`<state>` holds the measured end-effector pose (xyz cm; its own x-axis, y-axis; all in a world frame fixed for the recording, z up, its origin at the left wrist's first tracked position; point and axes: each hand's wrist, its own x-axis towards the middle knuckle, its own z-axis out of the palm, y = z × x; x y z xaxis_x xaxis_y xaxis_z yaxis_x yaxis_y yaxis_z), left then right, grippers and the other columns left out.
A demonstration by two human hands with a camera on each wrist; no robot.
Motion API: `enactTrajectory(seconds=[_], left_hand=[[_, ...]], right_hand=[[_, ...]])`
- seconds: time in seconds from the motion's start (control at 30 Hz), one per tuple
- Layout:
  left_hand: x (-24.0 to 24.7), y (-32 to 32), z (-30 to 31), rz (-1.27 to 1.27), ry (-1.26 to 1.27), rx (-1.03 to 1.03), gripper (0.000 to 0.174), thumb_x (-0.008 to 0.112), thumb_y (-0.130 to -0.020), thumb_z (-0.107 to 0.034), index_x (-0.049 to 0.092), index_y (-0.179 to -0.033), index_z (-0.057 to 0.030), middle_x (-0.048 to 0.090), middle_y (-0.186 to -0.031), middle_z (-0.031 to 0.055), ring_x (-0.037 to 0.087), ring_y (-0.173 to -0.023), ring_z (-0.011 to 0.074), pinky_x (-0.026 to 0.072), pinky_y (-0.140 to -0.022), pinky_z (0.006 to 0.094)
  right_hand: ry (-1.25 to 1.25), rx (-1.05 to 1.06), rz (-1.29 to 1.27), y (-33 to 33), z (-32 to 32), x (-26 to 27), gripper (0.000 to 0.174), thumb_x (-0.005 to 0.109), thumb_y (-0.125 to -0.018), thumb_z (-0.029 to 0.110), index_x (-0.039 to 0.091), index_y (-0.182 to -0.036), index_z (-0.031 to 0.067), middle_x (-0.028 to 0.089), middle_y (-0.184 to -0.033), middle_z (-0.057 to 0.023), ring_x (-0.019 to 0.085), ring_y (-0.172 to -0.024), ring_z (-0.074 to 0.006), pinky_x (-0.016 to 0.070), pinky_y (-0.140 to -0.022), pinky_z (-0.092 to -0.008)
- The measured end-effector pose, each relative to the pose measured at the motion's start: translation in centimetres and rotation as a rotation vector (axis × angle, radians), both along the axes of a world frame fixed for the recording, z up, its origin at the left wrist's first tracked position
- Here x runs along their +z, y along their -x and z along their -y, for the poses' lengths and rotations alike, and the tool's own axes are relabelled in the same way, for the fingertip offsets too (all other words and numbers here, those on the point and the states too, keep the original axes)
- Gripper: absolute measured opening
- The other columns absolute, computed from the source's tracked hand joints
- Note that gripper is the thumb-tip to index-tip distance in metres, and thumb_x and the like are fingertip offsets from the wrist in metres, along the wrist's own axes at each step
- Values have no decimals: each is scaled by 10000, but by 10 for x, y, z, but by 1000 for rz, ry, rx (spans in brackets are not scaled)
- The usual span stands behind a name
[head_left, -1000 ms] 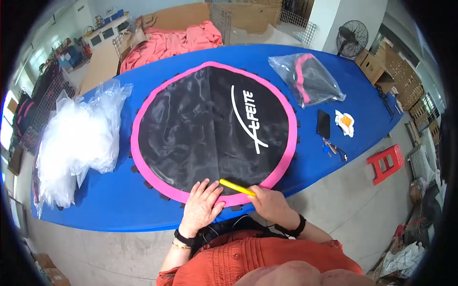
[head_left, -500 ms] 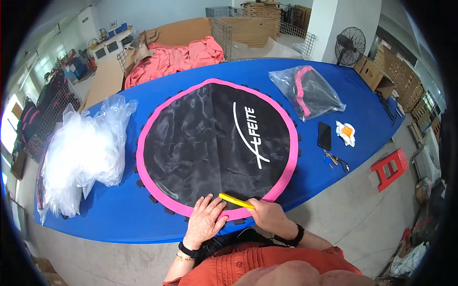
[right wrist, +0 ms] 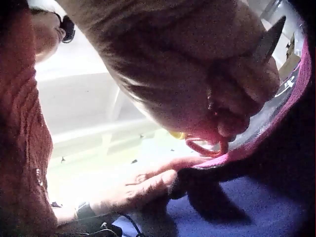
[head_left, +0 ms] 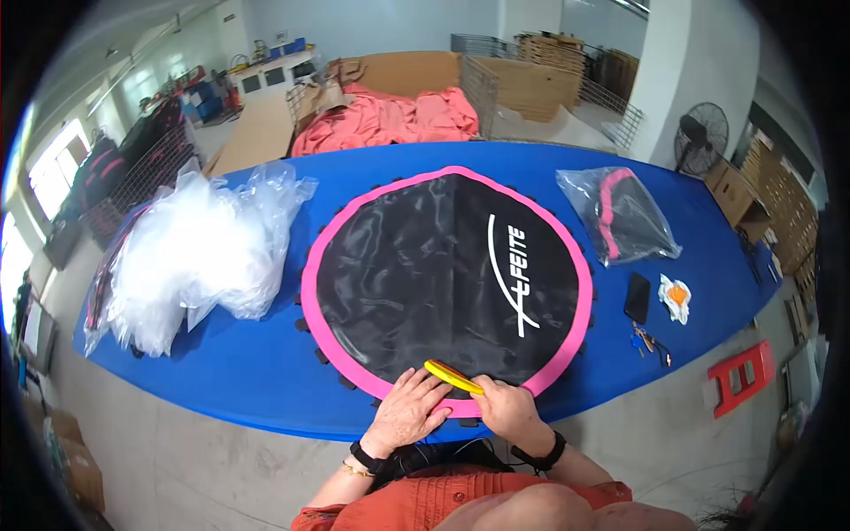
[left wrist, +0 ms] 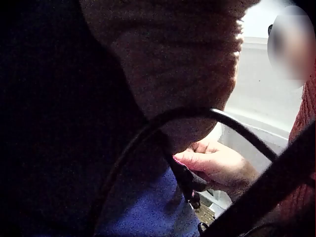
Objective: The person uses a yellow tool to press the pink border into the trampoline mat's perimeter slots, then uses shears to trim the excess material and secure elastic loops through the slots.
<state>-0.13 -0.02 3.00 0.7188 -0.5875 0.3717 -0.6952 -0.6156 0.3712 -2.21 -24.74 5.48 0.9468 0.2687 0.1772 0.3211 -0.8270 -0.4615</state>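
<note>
A round black trampoline mat [head_left: 398, 292] with a pink border and black tabs lies spread on the blue-covered table. My left hand [head_left: 405, 411] rests with extended fingers on its near edge, over the pink border. Beside it, my right hand [head_left: 512, 414] grips yellow-handled scissors [head_left: 453, 377] low over the same edge. Their yellow handle end points toward the left fingertips. From the other side of the fist, a dark pointed blade [right wrist: 272, 40] sticks out in the right wrist view. In the left wrist view the right hand [left wrist: 217, 165] is at the mat's edge.
Clear plastic bags [head_left: 212, 257] are heaped at the left. A bagged black and pink piece [head_left: 624, 217] lies at the far right, with a phone [head_left: 637, 297], keys [head_left: 651, 343] and a crumpled tissue [head_left: 675, 299] nearer. A red stool [head_left: 741, 379] stands on the floor.
The head view has turned left and up, so everything sits farther right and lower. The scissors have rolled a little in the right hand. Both hands stay at the mat's near edge.
</note>
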Motion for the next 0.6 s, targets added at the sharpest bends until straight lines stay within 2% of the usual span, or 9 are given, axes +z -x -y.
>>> enactTrajectory(seconds=[0.23,0.33,0.6], left_hand=[[-4,1,-1,-9,43,3,483,694,-1045,-377,673,-1420,-73,655,-1461,158,542,-1441,378,375,-1260,580],[-7,1,-2,-17,44,-14,513,689,-1044,-368,651,-1473,-89,634,-1500,161,523,-1467,380,370,-1260,586],[-11,0,-2,-12,36,-23,506,688,-1042,-369,657,-1465,-93,631,-1504,160,520,-1466,381,372,-1258,580]], right_hand=[[-25,3,21,2,-1,2,227,696,-1031,248,697,-1186,83,775,-897,-188,764,-837,-407,603,-715,-524],[-3,-13,52,-1,-1,1,171,701,-1029,250,691,-1131,114,765,-863,-163,759,-774,-400,602,-658,-515],[46,-45,-20,-8,-6,2,193,669,-1063,288,676,-1145,113,774,-894,-183,766,-818,-432,611,-718,-548]])
